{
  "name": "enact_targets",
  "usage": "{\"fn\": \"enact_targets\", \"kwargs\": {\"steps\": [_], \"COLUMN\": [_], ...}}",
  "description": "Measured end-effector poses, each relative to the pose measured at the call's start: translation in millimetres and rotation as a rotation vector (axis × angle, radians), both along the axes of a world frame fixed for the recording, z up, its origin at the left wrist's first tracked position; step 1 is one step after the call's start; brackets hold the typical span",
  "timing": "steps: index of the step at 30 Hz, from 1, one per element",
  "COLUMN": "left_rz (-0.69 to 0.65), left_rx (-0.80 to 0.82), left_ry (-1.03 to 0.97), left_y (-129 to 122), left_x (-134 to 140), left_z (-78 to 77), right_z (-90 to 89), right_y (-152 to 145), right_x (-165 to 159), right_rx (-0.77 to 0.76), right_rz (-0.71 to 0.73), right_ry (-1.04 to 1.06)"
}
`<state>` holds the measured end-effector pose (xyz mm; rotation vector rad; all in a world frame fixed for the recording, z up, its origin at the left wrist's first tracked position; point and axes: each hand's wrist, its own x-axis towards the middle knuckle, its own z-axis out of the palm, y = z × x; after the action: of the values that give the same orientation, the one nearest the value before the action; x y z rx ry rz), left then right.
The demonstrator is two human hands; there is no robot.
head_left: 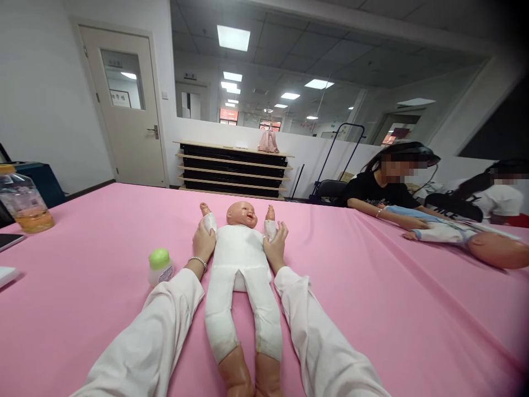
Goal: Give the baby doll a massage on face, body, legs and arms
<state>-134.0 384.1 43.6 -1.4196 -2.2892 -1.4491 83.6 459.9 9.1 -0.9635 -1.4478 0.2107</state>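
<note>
A baby doll (242,248) with a white cloth body lies on its back in front of me, its head at the far end and its feet toward me. Both of its arms are raised beside the head. On the left, my left hand (204,242) wraps round one doll arm, a beaded bracelet at the wrist. My right hand (275,242) is closed round the other arm, its fingers partly spread along the outer side. Just left of my left forearm stands a small jar (160,267) with a green lid.
Pink cloth (339,264) covers the table. A bottle of amber liquid (31,207) and a phone (10,240) are at the left edge. To the right, a person (382,187) handles another doll (458,231). Stacked shelving (235,168) stands behind.
</note>
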Motion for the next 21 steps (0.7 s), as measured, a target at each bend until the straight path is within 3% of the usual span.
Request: {"fn": "enact_targets", "kwargs": {"steps": [4,11,15,21], "left_rz": [0.016,-0.142,-0.175,-0.134], "left_rx": [0.098,0.267,0.317,0.21], "left_ry": [-0.025,-0.095,-0.043,-0.077], "left_y": [-4,-22,-47,-101], "left_x": [1,3,6,16], "left_z": [-1.1,-6.2,-11.0,-17.8], "right_z": [0.2,-0.4,-7.0,-18.7], "right_y": [-8,-33,-51,-90], "right_x": [-1,9,16,29], "right_rx": [0.119,0.093,-0.02,-0.156], "right_rz": [0.036,0.198,0.223,0.153], "right_ry": [0.046,0.08,0.087,0.034]}}
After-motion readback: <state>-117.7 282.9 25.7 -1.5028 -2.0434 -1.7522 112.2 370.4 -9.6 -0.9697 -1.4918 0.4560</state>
